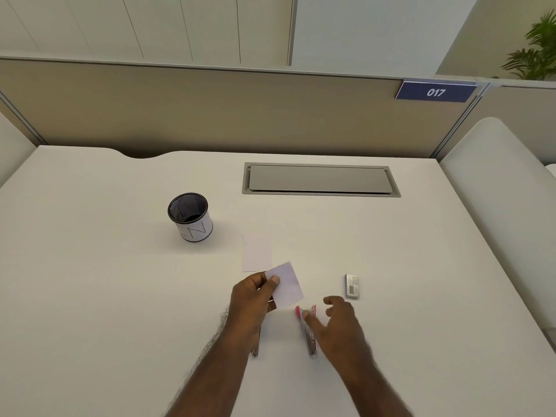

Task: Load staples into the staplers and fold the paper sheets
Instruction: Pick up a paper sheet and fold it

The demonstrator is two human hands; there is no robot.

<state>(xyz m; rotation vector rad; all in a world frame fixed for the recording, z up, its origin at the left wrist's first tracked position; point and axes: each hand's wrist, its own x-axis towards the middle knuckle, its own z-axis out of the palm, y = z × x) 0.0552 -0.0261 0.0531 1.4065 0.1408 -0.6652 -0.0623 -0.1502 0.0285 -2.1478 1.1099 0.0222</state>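
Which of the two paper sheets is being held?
The nearer paper sheet, pinched by the left hand; the other sheet lies flat on the desk beyond it.

Second stapler (254,352) mostly hidden under left hand (251,302); right hand (337,323) motion-blurred; staple box (351,285) label unreadable.

We see the left hand (254,299) pinching a small paper sheet (287,284) above the white desk (105,296), with another sheet (256,252) lying flat just beyond. The right hand (338,322), fingers spread, touches a pink stapler (308,329). A staple box (351,285) lies right; a mesh cup (190,217) stands far left.
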